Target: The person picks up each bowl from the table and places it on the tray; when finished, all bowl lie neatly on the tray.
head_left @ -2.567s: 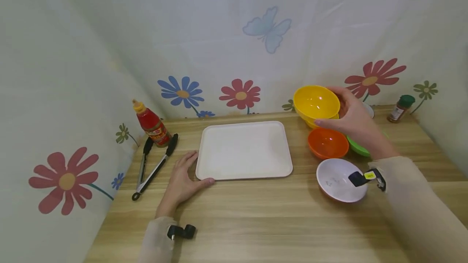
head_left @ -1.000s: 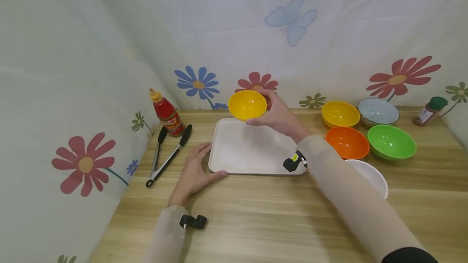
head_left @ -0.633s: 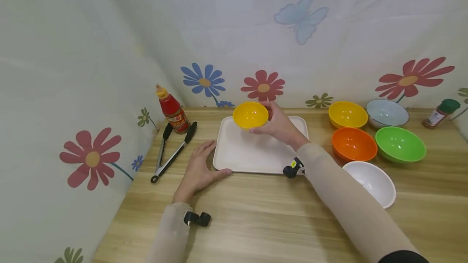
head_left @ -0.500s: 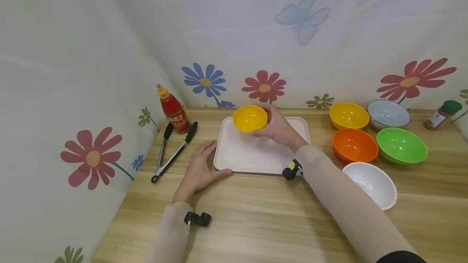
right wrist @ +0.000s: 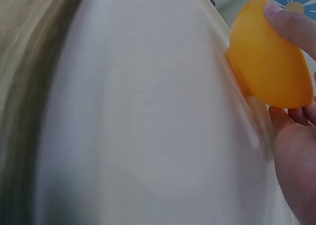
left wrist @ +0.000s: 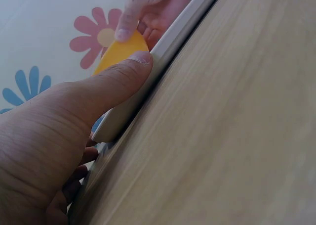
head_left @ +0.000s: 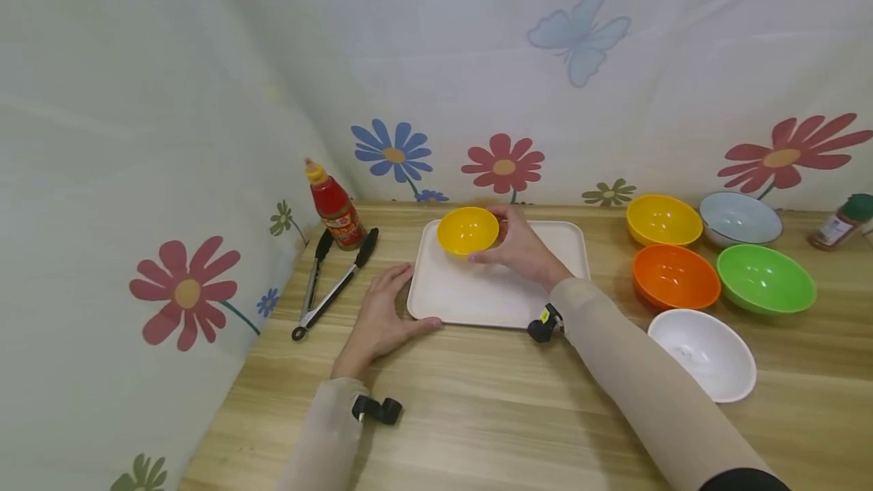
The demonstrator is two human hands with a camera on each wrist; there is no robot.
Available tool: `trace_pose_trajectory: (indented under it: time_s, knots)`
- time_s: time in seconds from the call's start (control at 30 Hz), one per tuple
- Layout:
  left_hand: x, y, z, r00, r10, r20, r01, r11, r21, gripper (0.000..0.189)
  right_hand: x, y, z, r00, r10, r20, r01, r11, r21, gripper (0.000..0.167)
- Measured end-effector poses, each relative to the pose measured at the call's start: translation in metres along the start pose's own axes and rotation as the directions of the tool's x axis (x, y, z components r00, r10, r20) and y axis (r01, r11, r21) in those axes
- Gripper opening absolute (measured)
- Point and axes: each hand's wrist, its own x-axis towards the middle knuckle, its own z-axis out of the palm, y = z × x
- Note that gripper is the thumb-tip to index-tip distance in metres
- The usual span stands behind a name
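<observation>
My right hand (head_left: 521,248) grips a small yellow bowl (head_left: 467,232) by its right side, thumb toward me and fingers behind. The bowl is upright over the back left part of a white rectangular tray (head_left: 477,300). In the right wrist view the yellow bowl's (right wrist: 269,57) foot is right at the tray's surface. My left hand (head_left: 383,317) lies at the tray's front left corner, fingers along the left side and thumb at the front edge. From the left wrist, the thumb (left wrist: 118,84) shows beside the tray's rim (left wrist: 173,32).
Tongs (head_left: 334,290) and a red sauce bottle (head_left: 336,207) stand left of the tray. To the right are another yellow bowl (head_left: 664,220), a grey-blue bowl (head_left: 740,218), an orange bowl (head_left: 675,276), a green bowl (head_left: 766,279), a white bowl (head_left: 705,354) and a green-capped jar (head_left: 842,223).
My right hand has lifted the yellow bowl off the other yellow one, carried it left and lowered it to the tray. My left hand stays at the tray's corner.
</observation>
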Motion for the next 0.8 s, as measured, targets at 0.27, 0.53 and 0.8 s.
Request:
trace_pose_trajectory:
  time_s: [0.27,0.53,0.8]
  knots:
    - [-0.001,0.001,0.0,1.0,0.009,-0.009,-0.009,1.0,0.0,0.118,0.012,0.0,0.006,1.0,-0.011,0.012,0.01,0.999,0.046,0.094]
    - [0.0,0.001,0.0,1.0,0.005,-0.005,-0.005,1.0,-0.005,0.118,0.019,-0.001,0.01,1.0,-0.023,0.0,0.023,1.0,0.02,0.086]
    - [0.0,0.0,0.0,1.0,0.001,-0.004,-0.001,1.0,-0.012,0.118,0.021,-0.003,0.013,0.999,-0.037,-0.038,0.039,0.998,0.053,0.072]
